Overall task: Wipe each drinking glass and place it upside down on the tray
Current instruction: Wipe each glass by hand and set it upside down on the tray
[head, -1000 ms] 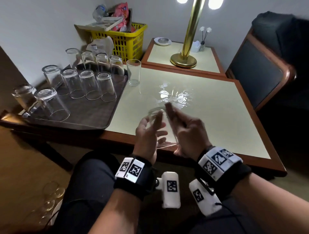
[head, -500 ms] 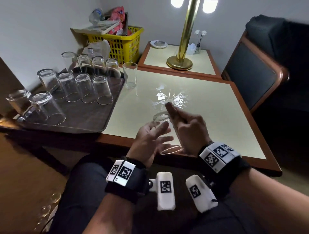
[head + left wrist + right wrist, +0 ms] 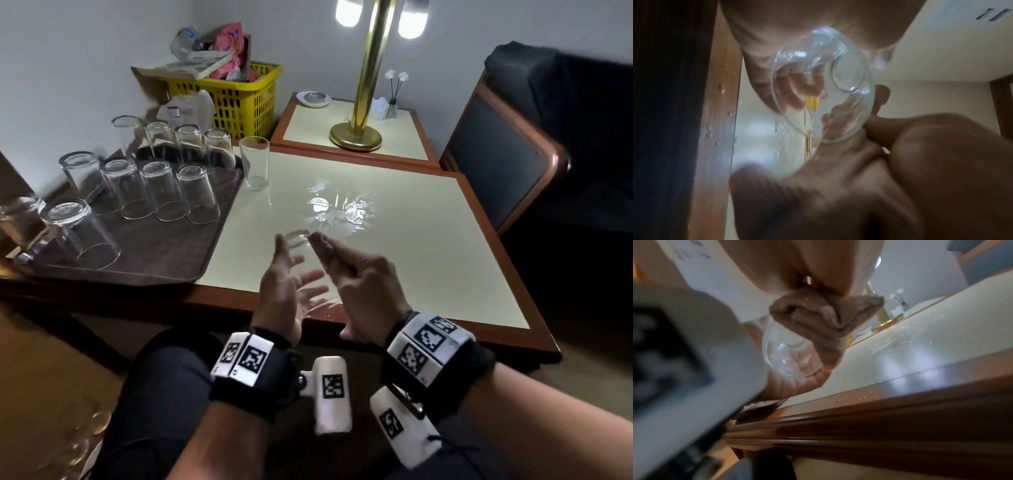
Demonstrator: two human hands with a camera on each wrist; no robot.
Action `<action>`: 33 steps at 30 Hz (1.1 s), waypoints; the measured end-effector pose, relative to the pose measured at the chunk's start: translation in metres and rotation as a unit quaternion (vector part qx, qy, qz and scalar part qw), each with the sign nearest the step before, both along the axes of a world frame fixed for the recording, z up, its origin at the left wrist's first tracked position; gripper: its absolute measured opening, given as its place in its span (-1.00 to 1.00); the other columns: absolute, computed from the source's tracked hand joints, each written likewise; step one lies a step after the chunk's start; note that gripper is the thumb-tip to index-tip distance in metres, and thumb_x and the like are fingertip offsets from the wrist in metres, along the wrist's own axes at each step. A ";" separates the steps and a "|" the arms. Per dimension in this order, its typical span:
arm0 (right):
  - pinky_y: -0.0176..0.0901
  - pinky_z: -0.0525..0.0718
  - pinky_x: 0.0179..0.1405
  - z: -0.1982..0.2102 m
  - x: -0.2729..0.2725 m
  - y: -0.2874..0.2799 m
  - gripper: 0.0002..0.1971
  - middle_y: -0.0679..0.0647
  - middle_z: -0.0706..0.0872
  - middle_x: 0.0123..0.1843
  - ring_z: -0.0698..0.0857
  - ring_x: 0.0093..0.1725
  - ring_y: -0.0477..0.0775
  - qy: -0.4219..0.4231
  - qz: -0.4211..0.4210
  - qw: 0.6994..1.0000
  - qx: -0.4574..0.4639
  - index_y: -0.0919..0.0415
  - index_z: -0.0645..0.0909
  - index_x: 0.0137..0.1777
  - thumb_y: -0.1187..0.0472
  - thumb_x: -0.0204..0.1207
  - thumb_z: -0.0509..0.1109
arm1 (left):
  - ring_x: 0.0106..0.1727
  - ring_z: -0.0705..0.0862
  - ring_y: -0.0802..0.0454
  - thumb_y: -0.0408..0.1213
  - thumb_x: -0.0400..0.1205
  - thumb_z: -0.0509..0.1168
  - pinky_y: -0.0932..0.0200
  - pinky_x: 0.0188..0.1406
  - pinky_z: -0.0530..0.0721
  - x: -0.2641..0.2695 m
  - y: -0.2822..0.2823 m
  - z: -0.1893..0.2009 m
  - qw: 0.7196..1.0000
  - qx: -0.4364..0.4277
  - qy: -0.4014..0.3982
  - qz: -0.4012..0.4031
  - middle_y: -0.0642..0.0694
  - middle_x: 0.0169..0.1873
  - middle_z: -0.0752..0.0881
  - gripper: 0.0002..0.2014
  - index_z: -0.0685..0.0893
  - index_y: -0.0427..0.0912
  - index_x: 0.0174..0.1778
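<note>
On tray (image 3: 144,253): 10 glasses; L hand (image 3: 284,291) cradles 1, R hand (image 3: 359,284) pinches cloth (image 3: 824,319).

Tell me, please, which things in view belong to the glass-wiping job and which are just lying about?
Part of the job:
- glass held between the left hand and right hand
- brown cloth in the right hand
- upright glass on the table
- tray of upturned glasses

Lying about:
- yellow basket
- brass lamp
- small dish
- chair
</note>
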State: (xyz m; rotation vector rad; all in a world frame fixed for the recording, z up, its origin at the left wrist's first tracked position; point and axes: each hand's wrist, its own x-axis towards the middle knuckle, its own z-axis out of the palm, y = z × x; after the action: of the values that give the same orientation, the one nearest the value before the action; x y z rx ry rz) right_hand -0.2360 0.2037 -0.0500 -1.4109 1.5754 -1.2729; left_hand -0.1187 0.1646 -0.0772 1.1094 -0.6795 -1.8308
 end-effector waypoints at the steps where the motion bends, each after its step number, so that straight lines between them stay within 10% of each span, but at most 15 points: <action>1: -0.34 0.72 -0.18 0.000 -0.005 -0.005 -0.69 -0.27 0.83 0.15 0.68 -0.27 -0.39 0.005 -0.028 1.000 -0.007 -0.17 0.74 0.36 -0.11 0.66 0.41 | 0.11 0.73 -0.30 0.36 0.49 0.35 -0.31 0.13 0.72 0.001 0.000 0.000 0.999 -0.007 0.005 -0.050 -0.35 0.14 0.70 -0.28 0.55 -0.15 0.35; 4: -0.30 0.57 -0.20 0.003 -0.012 -0.013 -0.70 -0.29 0.76 -0.18 0.59 -0.35 -0.37 0.005 -0.066 0.997 -0.030 -0.16 0.75 0.35 -0.14 0.68 0.39 | -0.19 0.71 -0.08 0.17 0.39 0.60 -0.04 -0.20 0.71 0.001 0.004 0.001 0.996 -0.075 -0.008 -0.050 -0.22 0.00 0.71 -0.36 0.61 -0.14 0.22; 8: -0.66 0.56 0.01 0.001 0.004 0.006 -0.65 -0.29 0.69 0.28 0.65 -0.15 -0.63 0.083 0.029 0.995 -0.050 -0.03 0.64 0.50 0.10 0.73 0.38 | -0.02 0.70 -0.12 0.47 0.61 0.15 -0.09 0.00 0.65 0.007 -0.002 0.005 0.999 -0.037 -0.010 0.039 -0.16 0.03 0.66 -0.34 0.59 -0.07 0.25; 13: -0.15 0.79 0.21 0.009 -0.002 -0.008 -0.64 -0.23 0.70 0.40 0.77 0.24 -0.22 -0.010 -0.015 0.999 -0.029 -0.15 0.65 0.47 -0.05 0.70 0.40 | -0.08 0.77 -0.03 0.17 0.42 0.51 0.07 -0.16 0.67 0.005 0.004 0.007 0.993 -0.115 -0.020 0.021 -0.13 0.04 0.78 -0.41 0.66 -0.05 0.30; 18: -0.53 0.68 -0.01 0.011 0.011 0.004 -0.69 -0.31 0.75 0.21 0.75 -0.02 -0.45 0.075 0.026 0.996 -0.049 -0.02 0.69 0.44 0.13 0.73 0.41 | 0.15 0.80 -0.29 0.38 0.62 0.23 -0.27 0.21 0.72 0.014 0.004 0.003 0.999 -0.042 0.005 0.017 -0.29 0.26 0.73 -0.36 0.61 -0.05 0.41; 21: -0.57 0.66 -0.04 0.015 0.000 -0.010 -0.66 -0.20 0.75 0.33 0.74 -0.13 -0.46 0.038 -0.018 0.998 -0.057 -0.08 0.67 0.46 0.02 0.71 0.40 | -0.06 0.77 -0.10 0.11 0.51 0.50 -0.07 -0.01 0.69 0.009 0.008 0.008 0.996 -0.091 0.015 -0.001 -0.19 0.12 0.75 -0.51 0.67 -0.08 0.27; 26: -0.68 0.61 -0.20 0.012 0.013 0.005 -0.66 -0.35 0.67 0.35 0.64 -0.26 -0.61 0.065 0.035 0.996 -0.049 -0.06 0.68 0.46 0.06 0.71 0.42 | 0.14 0.78 -0.24 0.48 0.48 0.26 -0.18 0.13 0.72 0.015 0.000 0.008 0.997 -0.052 0.010 0.053 -0.23 0.23 0.75 -0.20 0.62 -0.12 0.39; 30: -0.43 0.58 -0.32 0.013 -0.004 -0.011 -0.68 -0.23 0.82 0.00 0.57 -0.43 -0.45 0.020 -0.059 0.997 -0.051 -0.11 0.69 0.44 0.00 0.72 0.38 | -0.04 0.77 -0.10 0.07 0.39 0.58 -0.03 -0.06 0.68 0.012 0.007 0.006 0.995 -0.102 0.014 -0.011 -0.14 0.06 0.79 -0.40 0.63 -0.10 0.29; 33: -0.48 0.59 -0.47 0.010 0.007 0.007 -0.66 -0.33 0.81 0.14 0.53 -0.52 -0.44 0.003 0.009 1.000 -0.011 -0.23 0.65 0.46 -0.05 0.70 0.38 | -0.02 0.73 -0.06 0.37 0.35 0.52 -0.01 -0.06 0.68 0.010 0.005 0.006 0.992 -0.093 0.004 0.081 -0.09 0.10 0.75 -0.31 0.66 0.03 0.28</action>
State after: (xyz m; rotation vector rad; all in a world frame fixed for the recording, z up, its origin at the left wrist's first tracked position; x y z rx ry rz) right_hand -0.2286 0.2111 -0.0404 -1.4412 1.5547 -1.2808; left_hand -0.1083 0.1693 -0.0709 1.0039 -0.7177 -1.5987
